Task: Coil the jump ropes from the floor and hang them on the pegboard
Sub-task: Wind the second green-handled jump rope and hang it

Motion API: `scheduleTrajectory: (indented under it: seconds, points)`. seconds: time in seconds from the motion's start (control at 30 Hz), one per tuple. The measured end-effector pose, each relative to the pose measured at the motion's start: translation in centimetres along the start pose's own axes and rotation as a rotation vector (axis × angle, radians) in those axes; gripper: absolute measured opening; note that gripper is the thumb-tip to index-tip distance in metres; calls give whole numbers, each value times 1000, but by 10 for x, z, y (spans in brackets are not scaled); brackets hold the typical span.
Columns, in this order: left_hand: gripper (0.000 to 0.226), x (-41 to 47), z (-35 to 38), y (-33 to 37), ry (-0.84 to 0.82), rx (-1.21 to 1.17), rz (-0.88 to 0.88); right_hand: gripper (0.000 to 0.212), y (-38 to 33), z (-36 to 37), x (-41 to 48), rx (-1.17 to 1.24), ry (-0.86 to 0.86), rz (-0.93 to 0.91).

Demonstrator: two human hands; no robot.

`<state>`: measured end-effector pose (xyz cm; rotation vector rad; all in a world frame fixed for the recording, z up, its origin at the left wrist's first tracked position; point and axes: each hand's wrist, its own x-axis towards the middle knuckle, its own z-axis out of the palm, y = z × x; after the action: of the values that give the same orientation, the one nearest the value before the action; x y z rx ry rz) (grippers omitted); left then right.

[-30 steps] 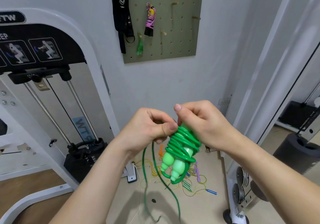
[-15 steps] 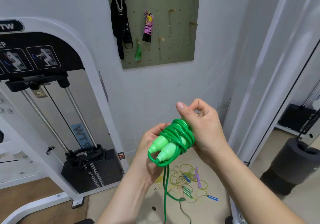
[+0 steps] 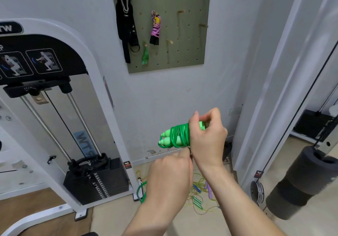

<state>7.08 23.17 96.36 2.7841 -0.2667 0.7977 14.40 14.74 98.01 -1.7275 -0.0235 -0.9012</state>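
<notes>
Standing at 9 o'clock in the view, a white weight machine [image 3: 102, 93] carries a black weight stack [image 3: 102, 179] at its base. At 12 o'clock an olive pegboard [image 3: 182, 53] on the wall holds, from its 9 o'clock side inward, a black strap [image 3: 126, 23], a small green jump rope [image 3: 145, 54] and a wound pink jump rope [image 3: 155, 28]. Right of centre, the left hand [image 3: 170, 177] is seen from the back, its fingers curled up toward the underside of the coil. Whether they pinch any cord cannot be told. A loop of green cord [image 3: 141, 192] hangs at its 8 o'clock. Just above, the green jump rope [image 3: 178, 135] is wound round its two pale handles, whose ends point to 9 o'clock. The right hand [image 3: 208, 142] grips this bundle, its fingers closed round the handles, in mid-air before the wall. On the floor [image 3: 118, 221] at 5 o'clock of the hands lies a tangle of jump ropes [image 3: 198, 197]. A black foam roller [image 3: 301, 181] stands at 4 o'clock.
</notes>
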Motion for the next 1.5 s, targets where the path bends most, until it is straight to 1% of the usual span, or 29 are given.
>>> scheduleTrajectory:
  seconds: [0.13, 0.23, 0.3, 0.4, 0.47, 0.5, 0.57, 0.63, 0.7, 0.73, 0.8, 0.87, 0.93, 0.97, 1.03, 1.07, 1.1, 1.13, 1.17, 1.2, 1.23, 1.27, 1.3, 1.37, 1.43, 1.5]
  points:
    - [22, 5, -17, -13, 117, -7, 179, 32, 3, -4, 1, -103, -90, -188]
    - [26, 13, -29, -26, 175, 54, 286, 32, 0, -6, 3, -167, -170, -339]
    - [29, 18, -36, -33, 188, 72, 320, 31, -4, -10, 5, -186, -238, -441]
    - [35, 25, -48, -41, 141, 37, 314, 30, -14, -17, 8, -156, -400, -475]
    - [37, 32, -56, -45, 71, -67, 295, 31, -20, -21, 11, -84, -501, -474]
    - [36, 35, -59, -46, 20, -161, 265, 32, -23, -23, 13, -40, -542, -474]
    - [35, 39, -64, -47, -74, -391, 157, 34, -28, -29, 18, 25, -616, -479]
    - [34, 41, -65, -43, -123, -596, 54, 37, -32, -33, 21, 58, -690, -474]
    - [24, 45, -67, -41, -202, -799, -51, 43, -36, -36, 24, 116, -761, -403]
    - [19, 47, -67, -40, -252, -922, -88, 45, -40, -36, 25, 189, -802, -317]
    - [22, 50, -62, -37, -296, -1162, -146, 39, -46, -36, 27, 388, -855, -103]
    - [26, 51, -55, -27, -218, -1400, -269, 39, -48, -35, 30, 518, -820, 56]
    - [13, 53, -49, -15, -90, -1588, -413, 36, -46, -32, 28, 638, -754, 225]
    - [9, 53, -48, -10, -47, -1617, -444, 33, -45, -31, 25, 703, -718, 311]
    - [4, 53, -40, -7, -9, -1578, -440, 31, -43, -32, 21, 828, -640, 473]
    - [8, 52, -37, -6, -4, -1528, -427, 31, -41, -33, 21, 896, -590, 557]
    - [22, 50, -31, -6, 10, -1442, -402, 30, -37, -33, 21, 951, -543, 640]
    - [36, 45, -24, -7, 39, -1318, -370, 28, -35, -33, 23, 978, -512, 716]
    - [44, 40, -16, -7, 87, -1140, -324, 30, -33, -32, 24, 976, -489, 771]
    - [42, 35, -8, -7, 144, -946, -262, 36, -31, -30, 23, 958, -457, 805]
    - [33, 32, -3, -7, 195, -752, -186, 34, -30, -28, 22, 927, -414, 822]
    - [21, 28, 1, -8, 217, -590, -130, 25, -28, -26, 20, 899, -358, 821]
    - [13, 26, 2, -9, 215, -480, -94, 19, -27, -24, 19, 869, -299, 809]
    - [22, 22, 4, -10, 208, -277, -13, 29, -25, -20, 17, 794, -180, 750]
    - [28, 21, 1, -5, 182, -102, 52, 34, -21, -16, 17, 698, -75, 668]
    - [28, 20, -3, 1, 150, 22, 55, 35, -18, -14, 19, 597, -7, 572]
